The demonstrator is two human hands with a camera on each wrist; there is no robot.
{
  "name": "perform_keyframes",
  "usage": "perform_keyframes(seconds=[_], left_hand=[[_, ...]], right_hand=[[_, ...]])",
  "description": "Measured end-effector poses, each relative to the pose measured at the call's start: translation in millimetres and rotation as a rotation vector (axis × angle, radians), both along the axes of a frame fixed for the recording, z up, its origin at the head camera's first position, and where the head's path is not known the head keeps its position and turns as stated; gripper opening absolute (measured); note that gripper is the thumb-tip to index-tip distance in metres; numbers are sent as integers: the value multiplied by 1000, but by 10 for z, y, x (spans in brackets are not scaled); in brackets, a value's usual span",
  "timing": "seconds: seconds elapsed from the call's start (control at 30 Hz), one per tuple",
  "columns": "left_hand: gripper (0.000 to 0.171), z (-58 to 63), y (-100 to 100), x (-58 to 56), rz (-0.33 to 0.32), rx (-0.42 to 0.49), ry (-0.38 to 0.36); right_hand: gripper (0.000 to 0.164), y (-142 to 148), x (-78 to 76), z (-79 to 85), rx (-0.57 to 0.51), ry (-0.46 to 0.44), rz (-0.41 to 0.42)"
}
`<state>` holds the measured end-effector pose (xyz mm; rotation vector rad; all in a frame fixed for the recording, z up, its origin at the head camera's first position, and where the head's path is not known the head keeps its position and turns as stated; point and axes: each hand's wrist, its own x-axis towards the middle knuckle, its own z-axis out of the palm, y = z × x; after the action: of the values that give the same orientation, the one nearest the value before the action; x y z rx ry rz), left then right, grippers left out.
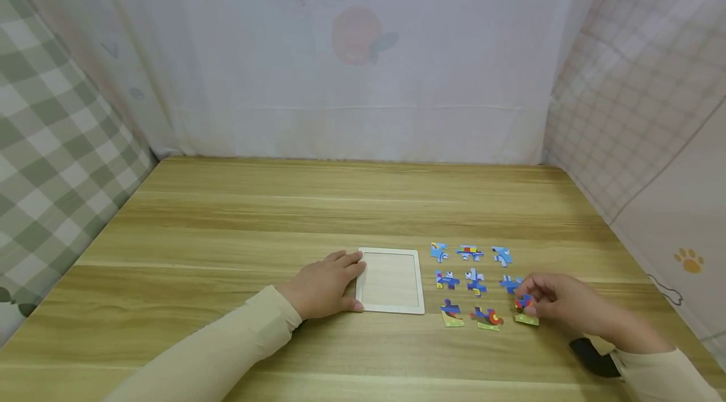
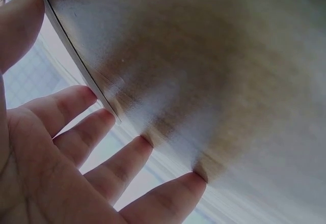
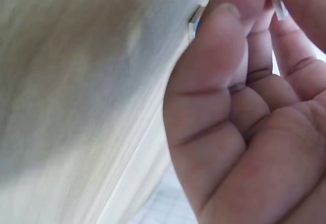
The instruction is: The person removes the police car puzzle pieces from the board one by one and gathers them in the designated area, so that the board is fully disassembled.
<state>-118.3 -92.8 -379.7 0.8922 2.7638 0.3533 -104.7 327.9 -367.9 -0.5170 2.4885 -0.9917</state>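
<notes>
My left hand (image 1: 326, 285) rests along the left edge of a square, pale wooden puzzle tray (image 1: 420, 282). In the left wrist view its fingers (image 2: 168, 196) reach out fairly straight, with the tray's rim (image 2: 76, 56) beside thumb and fingertips. My right hand (image 1: 558, 304) pinches a jigsaw piece (image 1: 527, 319) in red, blue and yellow-green at the lower right of the loose pieces. Only that piece's thin edge (image 3: 277, 2) shows in the right wrist view. Just beyond the right fingertips lies a blue jigsaw piece (image 1: 510, 284), partly covered.
Several other jigsaw pieces lie in rows between tray and right hand, among them a blue corner piece (image 1: 438, 251) and a red-and-yellow one (image 1: 488, 318). The wooden table (image 1: 283, 213) ends at a white curtain (image 1: 255, 74) behind; checked cloths hang at both sides.
</notes>
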Motion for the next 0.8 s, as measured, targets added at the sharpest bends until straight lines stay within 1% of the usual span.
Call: perform_keyframes(seconds=[0.07, 0.2, 0.4, 0.57, 0.67, 0.8], left_hand=[[69, -2, 0, -2, -1, -1, 4], [69, -6, 1, -7, -5, -1, 9], [69, -5, 7, -14, -10, 2, 13], [69, -14, 8, -20, -9, 3, 9], [69, -15, 5, -15, -9, 5, 10], [69, -7, -3, 1, -7, 14, 6]], right_hand=[[16, 6, 11, -3, -8, -19, 8], [13, 6, 23, -18, -22, -27, 43], [11, 4, 31, -38, -37, 18, 101], [12, -5, 18, -53, 5, 51, 102], [11, -16, 14, -68, 33, 69, 92], [13, -59, 22, -60, 97, 91, 62]])
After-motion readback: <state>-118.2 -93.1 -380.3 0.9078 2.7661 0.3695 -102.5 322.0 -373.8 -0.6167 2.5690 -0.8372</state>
